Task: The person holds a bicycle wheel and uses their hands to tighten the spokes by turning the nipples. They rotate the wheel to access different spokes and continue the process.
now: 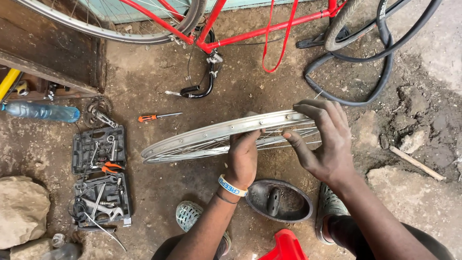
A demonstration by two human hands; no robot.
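Down on the dirt floor, going from the left, an open black tool case lies with pliers and wrenches loose in its trays, and a water bottle rests beside it. An orange-handled screwdriver lies a little further along, just beyond the far side of the wheel.

Then comes the bare bicycle rim, held edge-up above the ground, over the person's feet. The left hand is closed around its near edge from below, thumb and fingers clamped on the metal. The right hand is open, its fingers draped over the top of the rim and the thumb pressing in toward the spokes.

As I see it, the left-hand grip is the only firm hold; if it loosens, the rim could tip or drop onto the upturned black saddle just below. The right thumb sits close to the thin spokes and could get pinched if the wheel twists. The loose inner tube lies well apart, out of harm's way.
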